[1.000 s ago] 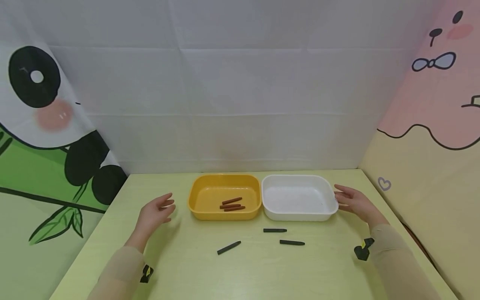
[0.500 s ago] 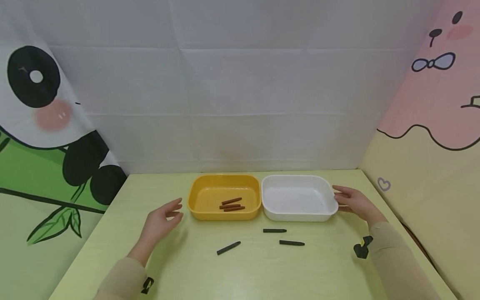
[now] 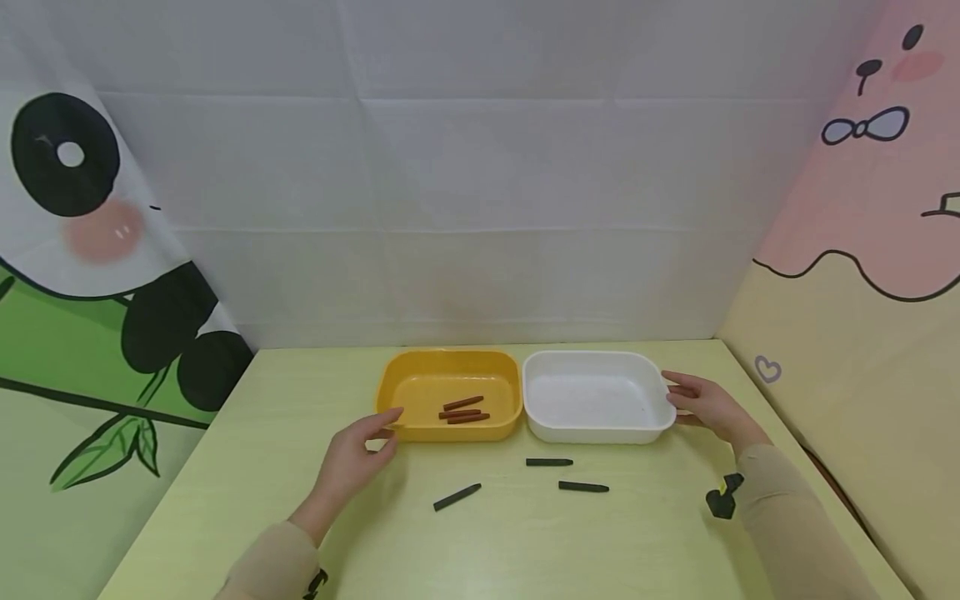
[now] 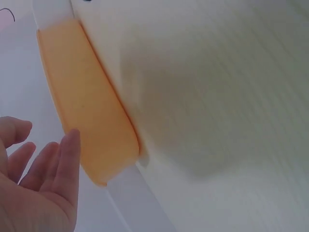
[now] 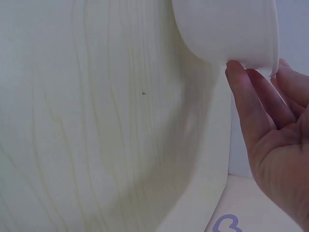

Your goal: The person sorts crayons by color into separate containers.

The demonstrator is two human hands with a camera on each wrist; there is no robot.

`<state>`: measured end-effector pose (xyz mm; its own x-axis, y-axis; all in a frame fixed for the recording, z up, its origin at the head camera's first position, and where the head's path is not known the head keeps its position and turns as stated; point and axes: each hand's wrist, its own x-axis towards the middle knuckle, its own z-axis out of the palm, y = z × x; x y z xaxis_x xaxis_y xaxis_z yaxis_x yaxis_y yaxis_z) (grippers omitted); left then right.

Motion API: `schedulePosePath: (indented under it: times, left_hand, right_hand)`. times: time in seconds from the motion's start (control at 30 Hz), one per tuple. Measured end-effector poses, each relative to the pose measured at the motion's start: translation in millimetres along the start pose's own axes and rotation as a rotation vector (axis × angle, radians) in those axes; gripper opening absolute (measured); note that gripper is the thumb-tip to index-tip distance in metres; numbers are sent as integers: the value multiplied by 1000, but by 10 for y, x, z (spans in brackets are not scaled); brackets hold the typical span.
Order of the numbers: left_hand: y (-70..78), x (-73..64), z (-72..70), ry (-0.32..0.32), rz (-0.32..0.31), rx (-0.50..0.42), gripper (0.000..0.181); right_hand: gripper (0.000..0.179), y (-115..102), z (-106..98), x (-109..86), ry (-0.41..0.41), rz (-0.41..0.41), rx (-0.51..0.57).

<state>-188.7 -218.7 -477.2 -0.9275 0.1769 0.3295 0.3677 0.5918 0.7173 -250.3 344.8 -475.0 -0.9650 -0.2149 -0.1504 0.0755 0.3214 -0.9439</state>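
My left hand is at the front-left corner of a yellow tray, its fingers extended; whether they touch the rim is unclear. In the left wrist view, the fingers of that hand lie apart beside the tray's outer wall. Three brown crayons lie inside the yellow tray. A white tray stands against its right side, with nothing in it. My right hand touches the white tray's right end with its fingertips, as the right wrist view of the hand shows.
Three black crayons lie on the table in front of the trays: one at left, one at centre, one at right. A white cloth hangs behind, and printed cartoon panels flank the table.
My left hand has moved right and slightly toward me, from beside the yellow tray to its front-left corner. The right hand has barely shifted. Trays and crayons stay in place.
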Motion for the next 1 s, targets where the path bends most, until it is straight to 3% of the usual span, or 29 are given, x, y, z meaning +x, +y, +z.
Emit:
schedulePosePath:
  times: [0.2, 0.47, 0.87, 1.0]
  left_hand:
    - [62, -41, 158, -31, 24, -65, 43]
    - [99, -43, 357, -212, 81, -125, 43]
    - [77, 2, 462, -347, 288, 76, 54]
    - [72, -5, 513, -415, 272, 121, 56]
  right_hand:
    - [59, 10, 21, -6, 20, -5, -34]
    - [57, 70, 23, 24, 43, -20, -44]
    - [56, 54, 43, 20, 46, -7, -56]
    - [56, 48, 55, 11, 53, -4, -58]
